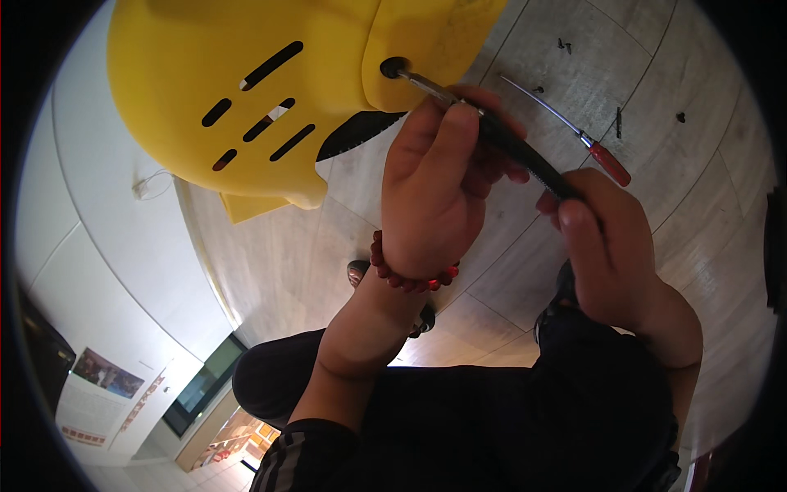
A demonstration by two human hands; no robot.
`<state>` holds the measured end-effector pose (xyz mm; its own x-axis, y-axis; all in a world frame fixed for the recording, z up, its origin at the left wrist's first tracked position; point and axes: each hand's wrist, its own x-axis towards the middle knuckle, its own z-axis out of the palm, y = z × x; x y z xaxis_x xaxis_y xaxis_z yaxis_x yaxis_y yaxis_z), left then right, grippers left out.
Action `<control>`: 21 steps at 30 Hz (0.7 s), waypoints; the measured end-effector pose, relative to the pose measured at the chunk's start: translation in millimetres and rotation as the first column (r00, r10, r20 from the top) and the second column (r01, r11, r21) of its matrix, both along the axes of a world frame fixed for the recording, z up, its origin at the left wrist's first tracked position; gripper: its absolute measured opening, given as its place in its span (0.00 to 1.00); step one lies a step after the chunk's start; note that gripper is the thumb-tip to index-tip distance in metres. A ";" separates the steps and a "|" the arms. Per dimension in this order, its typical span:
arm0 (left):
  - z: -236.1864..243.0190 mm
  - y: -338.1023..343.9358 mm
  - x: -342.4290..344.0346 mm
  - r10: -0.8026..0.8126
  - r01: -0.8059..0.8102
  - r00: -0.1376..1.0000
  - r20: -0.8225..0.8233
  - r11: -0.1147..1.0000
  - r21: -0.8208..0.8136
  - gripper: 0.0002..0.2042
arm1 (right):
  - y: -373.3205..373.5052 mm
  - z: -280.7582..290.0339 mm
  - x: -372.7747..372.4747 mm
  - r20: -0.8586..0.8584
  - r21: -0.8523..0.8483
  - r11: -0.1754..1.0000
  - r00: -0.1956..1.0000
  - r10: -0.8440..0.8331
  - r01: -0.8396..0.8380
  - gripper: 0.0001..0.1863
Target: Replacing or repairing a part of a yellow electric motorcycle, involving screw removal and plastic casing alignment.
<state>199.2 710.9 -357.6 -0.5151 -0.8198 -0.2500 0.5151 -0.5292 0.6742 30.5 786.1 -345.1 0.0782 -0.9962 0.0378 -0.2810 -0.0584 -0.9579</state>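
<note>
A large yellow plastic shell [188, 74] with several slots fills the upper left. In its raised panel is a dark round hole [394, 67], and the metal shaft of a black-handled screwdriver [529, 157] reaches to it at a slant. My left hand [434, 197], with a red bead bracelet on the wrist, is closed around the front of the screwdriver, near where shaft and handle meet. Closed on the handle's rear end is my right hand [615, 254]. The shaft's tip is lost in the dark hole, so its seat cannot be seen.
A second screwdriver with a red handle [608, 162] lies on the tiled floor [705, 205], right of my hands. Small dark screws [564, 46] and a thin dark rod [619, 123] lie around it. My dark-clothed knees are below; a white wall [106, 205] curves along the left.
</note>
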 end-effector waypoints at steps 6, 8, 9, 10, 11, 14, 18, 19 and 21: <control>2.4 0.2 -1.0 0.016 -0.014 0.999 0.046 0.999 -0.040 0.16 | -14.1 29.8 -9.8 0.639 0.682 0.678 0.675 -0.369 -0.275 0.15; 0.2 -0.8 0.0 0.037 -0.027 0.996 0.079 0.993 -0.118 0.15 | -17.8 32.9 -11.1 0.647 0.686 0.661 0.671 -0.363 -0.304 0.17; 0.7 -0.9 -0.9 0.038 -0.029 0.996 0.077 0.992 -0.120 0.15 | -17.9 27.9 -5.6 0.647 0.685 0.662 0.672 -0.361 -0.304 0.17; 1.9 0.1 -4.1 0.059 -0.053 0.997 0.056 0.994 -0.092 0.15 | -16.1 18.3 2.5 0.361 0.332 0.941 0.914 -0.185 0.060 0.16; 3.7 0.8 -7.1 0.080 -0.078 0.996 0.037 0.995 -0.064 0.14 | -15.7 13.0 6.7 -0.048 -0.233 0.954 0.977 -0.207 0.190 0.15; 12.3 0.6 -13.5 0.119 -0.119 0.981 0.154 0.993 -0.006 0.11 | -17.2 11.5 3.5 -0.074 -0.105 0.991 0.993 -0.095 0.087 0.15; 8.2 2.3 -9.4 0.123 -0.128 0.985 0.122 0.991 0.030 0.11 | -18.5 14.2 -8.0 -0.089 0.096 0.994 0.994 0.069 -0.061 0.15; 9.7 2.5 -8.7 0.072 -0.075 0.996 0.055 0.996 0.048 0.12 | -22.4 19.3 -13.8 0.422 0.493 0.852 0.905 -0.058 -0.176 0.12; 11.9 2.2 -8.8 0.020 -0.019 1.000 -0.013 0.998 0.060 0.14 | -24.1 21.7 -15.8 0.717 0.676 0.578 0.589 -0.373 -0.457 0.09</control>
<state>190.3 713.0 -345.6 -0.5028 -0.8136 -0.2920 0.5345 -0.5581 0.6347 14.7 762.0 -323.4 0.4760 -0.6326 -0.6110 0.4996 0.7662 -0.4041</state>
